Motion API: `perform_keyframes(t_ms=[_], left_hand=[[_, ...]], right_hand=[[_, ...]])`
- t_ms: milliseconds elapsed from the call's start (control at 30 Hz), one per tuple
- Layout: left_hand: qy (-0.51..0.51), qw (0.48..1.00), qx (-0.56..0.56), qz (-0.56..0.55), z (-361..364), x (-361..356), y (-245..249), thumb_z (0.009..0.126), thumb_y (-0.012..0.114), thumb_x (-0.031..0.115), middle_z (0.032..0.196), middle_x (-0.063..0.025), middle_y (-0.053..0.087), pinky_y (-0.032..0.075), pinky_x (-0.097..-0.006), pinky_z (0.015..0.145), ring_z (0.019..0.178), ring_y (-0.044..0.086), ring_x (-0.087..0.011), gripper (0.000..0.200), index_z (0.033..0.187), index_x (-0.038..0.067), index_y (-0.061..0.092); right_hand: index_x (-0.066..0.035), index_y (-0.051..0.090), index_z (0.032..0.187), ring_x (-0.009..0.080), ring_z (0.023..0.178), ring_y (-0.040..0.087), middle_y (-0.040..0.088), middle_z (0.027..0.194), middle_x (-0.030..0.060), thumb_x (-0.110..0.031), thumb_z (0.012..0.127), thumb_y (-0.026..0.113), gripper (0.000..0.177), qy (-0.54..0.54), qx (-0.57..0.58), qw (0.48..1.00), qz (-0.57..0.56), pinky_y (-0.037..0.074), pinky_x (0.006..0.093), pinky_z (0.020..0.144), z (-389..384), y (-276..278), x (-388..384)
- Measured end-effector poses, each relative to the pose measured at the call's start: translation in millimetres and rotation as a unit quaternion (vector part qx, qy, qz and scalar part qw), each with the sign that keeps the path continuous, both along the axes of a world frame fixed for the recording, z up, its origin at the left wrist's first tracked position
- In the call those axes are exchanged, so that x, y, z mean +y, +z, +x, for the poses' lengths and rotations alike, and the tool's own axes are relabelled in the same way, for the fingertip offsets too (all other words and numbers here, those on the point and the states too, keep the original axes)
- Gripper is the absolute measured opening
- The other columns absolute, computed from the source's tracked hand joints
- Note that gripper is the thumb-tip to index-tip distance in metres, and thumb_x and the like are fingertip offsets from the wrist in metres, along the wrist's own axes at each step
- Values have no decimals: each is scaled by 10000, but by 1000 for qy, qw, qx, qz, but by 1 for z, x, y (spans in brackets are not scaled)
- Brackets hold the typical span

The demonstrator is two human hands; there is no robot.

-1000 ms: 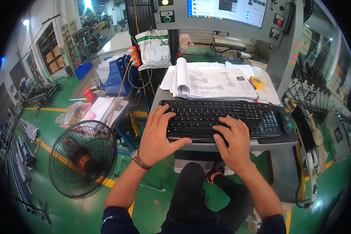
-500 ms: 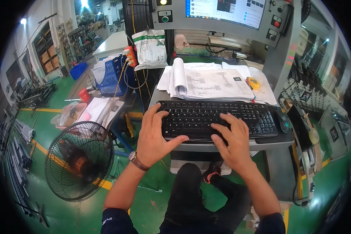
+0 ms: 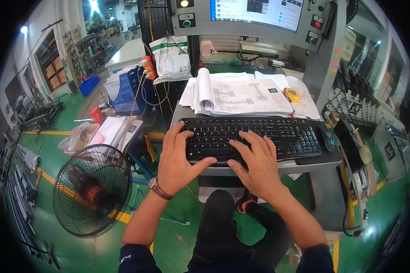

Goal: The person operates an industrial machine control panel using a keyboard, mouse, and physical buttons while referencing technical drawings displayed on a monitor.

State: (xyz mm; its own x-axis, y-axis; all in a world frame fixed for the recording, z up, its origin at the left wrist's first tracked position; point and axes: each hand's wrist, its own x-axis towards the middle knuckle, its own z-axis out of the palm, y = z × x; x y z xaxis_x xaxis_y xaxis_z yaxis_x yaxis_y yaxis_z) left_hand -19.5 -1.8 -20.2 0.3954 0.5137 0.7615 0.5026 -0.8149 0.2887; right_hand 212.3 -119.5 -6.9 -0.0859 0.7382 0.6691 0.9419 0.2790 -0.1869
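Note:
A black keyboard lies at the front of a grey machine shelf. My left hand rests on its left end, fingers spread over the keys and thumb stretched along the front edge. Over the middle keys is my right hand, its fingers apart and curved slightly. Neither hand holds anything. A black mouse sits just right of the keyboard. Behind the keys lies a stack of printed drawings with its top sheets rolled back at the left. A yellow tape measure is on the papers' right side.
A lit monitor is set in a panel with buttons above the shelf. At left stand a black fan, a blue basket and a white bag. An orange power strip with cables hangs beside the bag.
My right hand has shifted left along the keyboard, closer to my left hand. My left hand stays at the left end. The whole view has moved slightly.

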Motion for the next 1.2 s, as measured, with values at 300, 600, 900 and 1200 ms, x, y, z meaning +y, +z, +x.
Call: perform_keyframes(t_ms=[300,600,900,1200], left_hand=[[-6,1000,5,1,0,0,1,752,988,443,1549,-273,528,482,-517,1140,1378,564,-457,766,1258,-17,642],[-5,1000,16,-19,3,-1,4,828,924,512,1543,-295,519,457,-552,1169,1425,512,-496,718,1239,-22,675],[-14,998,58,-4,1,2,5,861,899,460,1622,-256,495,429,-543,1202,1475,487,-476,654,1295,17,690],[-38,998,50,-4,-2,3,4,848,912,420,1617,-248,512,421,-537,1212,1478,491,-472,667,1318,15,666]], right_hand=[[-97,727,1321,389,1447,522,612,1457,165,-333,1012,752,389,-29,3,999,13,327,588,1214,23,3,-5],[-24,697,1372,379,1405,534,606,1463,172,-366,1046,710,473,-79,14,997,20,352,540,1176,30,3,-2],[-22,722,1328,392,1415,528,608,1478,172,-378,1046,713,455,-87,9,996,24,349,533,1184,29,0,-3],[-83,799,1059,374,1334,620,695,1362,140,-153,939,790,139,27,40,997,67,411,515,1122,25,-1,-11]])
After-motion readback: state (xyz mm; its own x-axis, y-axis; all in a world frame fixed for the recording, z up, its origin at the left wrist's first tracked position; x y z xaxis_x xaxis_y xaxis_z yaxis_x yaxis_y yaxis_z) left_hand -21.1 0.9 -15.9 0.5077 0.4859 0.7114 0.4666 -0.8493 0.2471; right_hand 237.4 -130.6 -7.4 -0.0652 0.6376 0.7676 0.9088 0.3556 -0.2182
